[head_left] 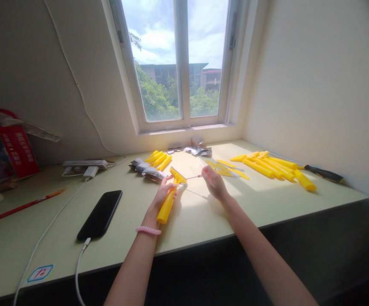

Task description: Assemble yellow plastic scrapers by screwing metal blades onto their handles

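Observation:
My left hand (163, 191) is closed around a yellow scraper (166, 207), its handle slanting down toward the table's front edge and its head pointing away from me. In my right hand (214, 183) is a thin screwdriver (194, 177); its shaft points left and its tip is at the side of the scraper's head. Most of the screwdriver's handle is hidden by my fingers. Beyond my right hand lie several flat yellow pieces (227, 168). Behind the scraper are several yellow handles (159, 159) beside dark silvery packets (151, 172).
More yellow handles (272, 165) are piled at the right, near a black-handled tool (325, 173). Crumpled wrappers (199, 150) lie below the window. A phone (100, 215) on a white cable, a power strip (84, 164) and a red stick (21, 207) are at the left.

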{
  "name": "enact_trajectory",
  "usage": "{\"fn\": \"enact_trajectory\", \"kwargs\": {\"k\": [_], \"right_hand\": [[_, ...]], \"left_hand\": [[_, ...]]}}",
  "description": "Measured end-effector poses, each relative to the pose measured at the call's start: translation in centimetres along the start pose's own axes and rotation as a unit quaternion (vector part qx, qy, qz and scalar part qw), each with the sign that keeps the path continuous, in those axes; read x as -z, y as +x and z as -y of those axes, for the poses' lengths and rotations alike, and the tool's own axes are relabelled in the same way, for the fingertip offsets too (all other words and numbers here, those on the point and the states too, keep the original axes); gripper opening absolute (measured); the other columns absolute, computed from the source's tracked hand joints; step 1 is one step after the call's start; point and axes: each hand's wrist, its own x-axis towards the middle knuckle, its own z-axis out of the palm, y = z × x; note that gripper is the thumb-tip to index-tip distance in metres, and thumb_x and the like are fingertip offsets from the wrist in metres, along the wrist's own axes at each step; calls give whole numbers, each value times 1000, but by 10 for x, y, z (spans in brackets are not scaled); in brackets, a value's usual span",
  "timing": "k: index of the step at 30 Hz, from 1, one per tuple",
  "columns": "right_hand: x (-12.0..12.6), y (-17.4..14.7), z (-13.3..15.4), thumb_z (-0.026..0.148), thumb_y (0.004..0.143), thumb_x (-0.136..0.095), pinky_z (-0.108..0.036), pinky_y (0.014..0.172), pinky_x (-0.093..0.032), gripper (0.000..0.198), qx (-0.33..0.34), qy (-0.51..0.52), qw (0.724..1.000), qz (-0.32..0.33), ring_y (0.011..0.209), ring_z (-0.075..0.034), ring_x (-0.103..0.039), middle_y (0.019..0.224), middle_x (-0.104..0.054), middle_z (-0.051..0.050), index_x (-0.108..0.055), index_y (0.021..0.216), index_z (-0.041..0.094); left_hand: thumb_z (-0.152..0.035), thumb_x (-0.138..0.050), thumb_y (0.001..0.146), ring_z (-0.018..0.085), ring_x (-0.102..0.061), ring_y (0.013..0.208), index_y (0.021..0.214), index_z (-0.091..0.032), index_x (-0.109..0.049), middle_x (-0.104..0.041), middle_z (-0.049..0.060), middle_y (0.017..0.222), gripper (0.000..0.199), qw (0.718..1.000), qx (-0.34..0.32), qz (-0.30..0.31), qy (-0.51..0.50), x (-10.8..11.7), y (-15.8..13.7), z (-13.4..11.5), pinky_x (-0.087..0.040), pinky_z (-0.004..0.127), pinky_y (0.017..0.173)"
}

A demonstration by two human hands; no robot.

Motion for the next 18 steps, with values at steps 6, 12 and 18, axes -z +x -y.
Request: {"fn": "enact_trajectory", "kwargs": {"k": [6,12,18], "right_hand": [[-1,0,1,34,88,-44,-27,60,-45,13,0,45,999,-11,69,-17,-61,77,-64,-4,-47,86,21],[-2,-1,1,39,87,-44,-25,51,-40,20,-36,27,999,-18,50,-14,-53,62,-61,1,-46,79,22],[-2,0,-5,31,87,-38,-28,60,-44,11,-22,50,998,-17,67,-17,-58,73,-57,-1,-43,83,22]], "left_hand": [[-16,-57,73,8,-49,46,123,-21,-39,-54,1,69,54,1000,-3,6,0,0,0,1,-38,17,42],[-16,-57,72,7,-49,47,124,-21,-39,-54,0,70,55,1000,-2,8,-5,-1,-2,1,-39,17,43],[-16,-58,71,7,-50,46,125,-19,-40,-55,0,66,57,1000,-3,8,-6,-2,-4,-3,-39,17,43]]}}
